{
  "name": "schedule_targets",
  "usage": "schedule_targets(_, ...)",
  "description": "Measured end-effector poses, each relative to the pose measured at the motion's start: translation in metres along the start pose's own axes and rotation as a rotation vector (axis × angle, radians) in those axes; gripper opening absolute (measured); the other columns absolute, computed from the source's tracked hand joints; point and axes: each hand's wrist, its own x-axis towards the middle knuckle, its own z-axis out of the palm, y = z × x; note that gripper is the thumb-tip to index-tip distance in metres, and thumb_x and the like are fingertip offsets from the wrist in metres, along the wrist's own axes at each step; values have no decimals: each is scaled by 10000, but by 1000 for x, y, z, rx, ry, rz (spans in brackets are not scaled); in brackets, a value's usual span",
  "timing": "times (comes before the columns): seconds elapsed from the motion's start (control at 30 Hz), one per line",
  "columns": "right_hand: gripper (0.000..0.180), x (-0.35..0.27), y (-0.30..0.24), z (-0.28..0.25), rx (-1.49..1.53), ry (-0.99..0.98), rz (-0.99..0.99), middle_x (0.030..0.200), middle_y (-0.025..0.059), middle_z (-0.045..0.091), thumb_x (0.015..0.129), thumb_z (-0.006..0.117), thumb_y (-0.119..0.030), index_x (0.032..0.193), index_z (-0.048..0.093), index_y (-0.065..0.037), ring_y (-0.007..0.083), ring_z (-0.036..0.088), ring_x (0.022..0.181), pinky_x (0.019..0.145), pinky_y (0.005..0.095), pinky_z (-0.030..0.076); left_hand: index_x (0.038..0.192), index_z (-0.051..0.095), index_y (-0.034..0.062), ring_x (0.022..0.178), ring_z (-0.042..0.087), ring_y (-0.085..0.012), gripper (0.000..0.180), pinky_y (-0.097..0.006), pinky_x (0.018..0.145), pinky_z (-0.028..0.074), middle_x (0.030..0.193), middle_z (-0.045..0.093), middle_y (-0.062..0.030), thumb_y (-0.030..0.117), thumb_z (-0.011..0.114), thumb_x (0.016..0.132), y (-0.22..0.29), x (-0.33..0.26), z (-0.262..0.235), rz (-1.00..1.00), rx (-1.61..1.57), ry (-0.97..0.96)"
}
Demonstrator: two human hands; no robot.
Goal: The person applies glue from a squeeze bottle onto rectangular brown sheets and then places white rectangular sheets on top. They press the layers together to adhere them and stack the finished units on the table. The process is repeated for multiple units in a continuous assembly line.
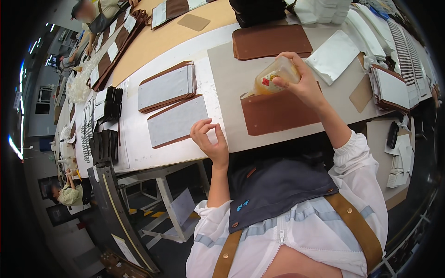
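Note:
My right hand [303, 81] is wrapped round a clear squeeze bottle [265, 82] with amber liquid inside and a red mark on its side. The bottle tilts down to the left, and its nozzle points at the upper left corner of a brown leather panel [273, 113]; whether it touches cannot be made out. My left hand [211, 141] hovers empty at the table's near edge, fingers loosely bent and thumb apart. Close to its fingertips lies a grey-white panel with brown edges [178, 123]. Behind that one sits a stack of similar panels [169, 85].
A pile of brown leather panels [273, 41] lies at the back, beside a white sheet [333, 55]. Black stacks [109, 104] stand on the left, and layered white and brown pieces [391, 88] on the right. Other people work at the far left.

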Motion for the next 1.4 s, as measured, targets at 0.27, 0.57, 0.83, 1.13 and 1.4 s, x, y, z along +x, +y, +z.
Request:
schedule_targets(0.27, 589, 9, 14, 4, -28, -51, -23, 1110, 36, 599, 845, 837, -357, 1273, 522, -104, 150, 584, 1062, 919, 308, 500, 965, 584, 65, 1126, 525, -283, 142, -357, 878, 467, 1114, 625, -95, 7, 682, 881, -2, 0, -1, 29, 27, -2)
schedule_targets(0.57, 579, 2, 14, 0, -25, -147, 32, 1130, 37, 597, 848, 833, -333, 1274, 536, -80, 147, 569, 1087, 947, 310, 485, 967, 585, 55, 1110, 530, -279, 150, -366, 888, 465, 1111, 625, -99, -13, 679, 872, 0, 1, 0, 30, 42, 6)
schedule_targets(0.83, 540, -19, 7, -2, -32, -273, 107, 1124, 8, 568, 843, 833, -296, 1261, 548, -108, 130, 550, 1098, 975, 304, 464, 972, 586, 49, 1109, 531, -277, 144, -362, 882, 470, 1116, 624, -101, -17, 673, 879, -1, 0, 0, 41, 57, 2)
schedule_targets(1.13, 646, -32, 7, -47, 860, -22, 234, 1276, 96, 630, 912, 742, -449, 1383, 515, -70, 217, 628, 1191, 999, 335, 546, 1005, 586, 40, 1128, 533, -266, 126, -344, 858, 489, 1136, 616, -107, -9, 648, 908, -4, -1, -2, 43, 57, -6)
schedule_targets(1.4, 554, -44, 6, -167, 913, 350, -12, 1303, 95, 637, 960, 669, -441, 1329, 547, -46, 230, 602, 1250, 1029, 397, 547, 1032, 567, 41, 1133, 533, -251, 98, -355, 948, 444, 1145, 587, -111, 23, 619, 951, -4, -5, -3, 29, 72, -1)
